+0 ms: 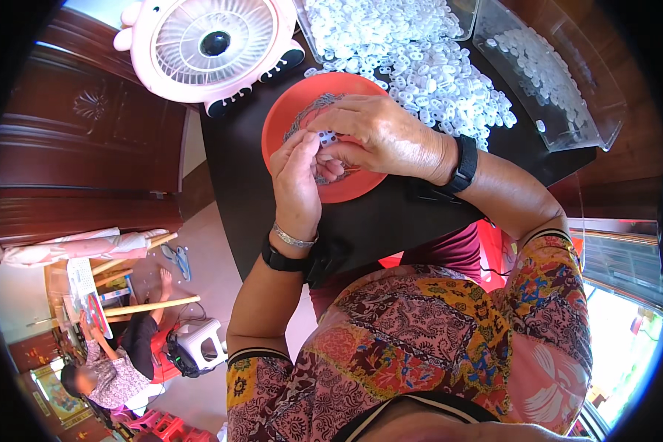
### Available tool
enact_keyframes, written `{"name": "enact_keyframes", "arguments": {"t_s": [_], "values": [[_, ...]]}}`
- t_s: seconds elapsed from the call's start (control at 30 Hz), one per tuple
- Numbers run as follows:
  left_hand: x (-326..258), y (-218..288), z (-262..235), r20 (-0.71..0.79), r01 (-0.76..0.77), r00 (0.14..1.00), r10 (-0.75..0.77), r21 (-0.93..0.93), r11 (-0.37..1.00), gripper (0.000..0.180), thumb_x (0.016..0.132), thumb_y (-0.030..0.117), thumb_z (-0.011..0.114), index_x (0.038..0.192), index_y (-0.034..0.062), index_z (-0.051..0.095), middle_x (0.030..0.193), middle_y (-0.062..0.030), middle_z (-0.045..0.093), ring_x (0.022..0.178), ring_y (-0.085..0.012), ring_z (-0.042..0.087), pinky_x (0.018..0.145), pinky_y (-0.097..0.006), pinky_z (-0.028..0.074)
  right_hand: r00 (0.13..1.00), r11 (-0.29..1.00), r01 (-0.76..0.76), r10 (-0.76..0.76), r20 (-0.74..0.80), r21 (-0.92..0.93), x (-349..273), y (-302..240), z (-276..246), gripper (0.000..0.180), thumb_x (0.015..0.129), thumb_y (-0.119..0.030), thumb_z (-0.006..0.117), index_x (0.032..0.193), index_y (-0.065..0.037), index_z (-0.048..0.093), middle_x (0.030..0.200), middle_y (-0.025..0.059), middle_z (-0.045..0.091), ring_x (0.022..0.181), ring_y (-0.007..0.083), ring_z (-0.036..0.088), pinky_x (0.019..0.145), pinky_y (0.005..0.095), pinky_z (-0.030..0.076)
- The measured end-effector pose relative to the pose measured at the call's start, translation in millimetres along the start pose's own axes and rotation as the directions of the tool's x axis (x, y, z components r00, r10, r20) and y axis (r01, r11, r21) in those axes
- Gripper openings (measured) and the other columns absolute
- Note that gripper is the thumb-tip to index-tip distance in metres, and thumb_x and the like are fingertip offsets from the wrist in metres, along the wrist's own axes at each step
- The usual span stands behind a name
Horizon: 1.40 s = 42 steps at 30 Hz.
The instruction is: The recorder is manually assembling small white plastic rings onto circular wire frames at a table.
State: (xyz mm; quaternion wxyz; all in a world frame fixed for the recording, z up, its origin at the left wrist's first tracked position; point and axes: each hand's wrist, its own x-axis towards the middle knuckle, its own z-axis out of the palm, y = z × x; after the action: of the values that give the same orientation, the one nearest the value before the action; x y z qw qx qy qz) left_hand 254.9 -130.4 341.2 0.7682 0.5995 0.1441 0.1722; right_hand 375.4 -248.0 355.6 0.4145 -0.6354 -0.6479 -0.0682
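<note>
Over a round orange-red dish [346,193], both hands meet. Between the fingertips is a small white plastic piece [328,138] with dark dots. My left hand [296,173] comes in from below, its thumb and fingers closed on the piece's near side. Bent over from the right, my right hand [390,136] pinches the same piece. Its fingers hide part of the dish. Many small grey bits [302,121] lie in the dish under the hands; their exact kind is too small to tell.
Loose translucent white plastic pieces [442,88] heap on the dark table [236,191] behind the dish. A clear bin [604,140] with more pieces stands at the right. A pink fan [214,44] is at the far left. Another person [114,376] sits at lower left.
</note>
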Motion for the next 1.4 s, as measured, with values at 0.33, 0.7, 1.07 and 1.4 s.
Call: {"name": "enact_keyframes", "arguments": {"t_s": [0.33,0.7,1.07,1.4], "values": [[0,-1,-1,0.022,-0.076,0.997,0.076,-0.005,0.997,0.026,0.092,0.021,0.047,0.084,0.0006,0.061,0.067,-0.0046,0.059,0.056,-0.0096,0.053,0.053,-0.021,0.041,1.0,0.996,0.018,-0.017,-0.016,0.082,3,-5,-2,0.014,0.078,-0.009,0.064,0.089,-0.004,0.057,0.074,0.0106,0.06,0.075,0.0299,0.062,0.067,0.0384,0.05],[-4,3,4,0.002,-0.151,0.989,0.151,0.077,0.986,0.028,0.093,0.021,0.042,0.085,-0.0015,0.058,0.062,-0.0079,0.057,0.053,-0.0121,0.052,0.051,-0.023,0.038,0.999,0.998,0.001,0.001,-0.044,0.056,2,-10,-5,0.019,0.075,-0.013,0.069,0.092,-0.006,0.063,0.079,0.0091,0.064,0.074,0.0282,0.064,0.067,0.0356,0.052],[-2,10,-3,-0.034,-0.219,0.975,0.221,0.06,0.974,0.026,0.092,0.02,0.047,0.08,0.0016,0.061,0.061,-0.0033,0.054,0.054,-0.0091,0.049,0.05,-0.021,0.035,0.671,0.577,-0.508,-0.199,-0.714,-0.639,27,-9,-157,0.021,0.078,-0.005,0.063,0.098,0.001,0.064,0.103,0.0156,0.063,0.091,0.0306,0.061,0.078,0.0374,0.049],[3,8,-5,-0.012,-0.173,0.985,0.174,0.075,0.982,0.025,0.09,0.02,0.048,0.078,0.0017,0.06,0.061,-0.0018,0.054,0.052,-0.0083,0.049,0.049,-0.02,0.036,0.938,0.885,-0.342,0.305,-0.162,-0.314,6,57,-91,0.015,0.08,-0.019,0.062,0.09,-0.011,0.07,0.087,0.0118,0.067,0.081,0.0287,0.064,0.074,0.0384,0.05]]}}
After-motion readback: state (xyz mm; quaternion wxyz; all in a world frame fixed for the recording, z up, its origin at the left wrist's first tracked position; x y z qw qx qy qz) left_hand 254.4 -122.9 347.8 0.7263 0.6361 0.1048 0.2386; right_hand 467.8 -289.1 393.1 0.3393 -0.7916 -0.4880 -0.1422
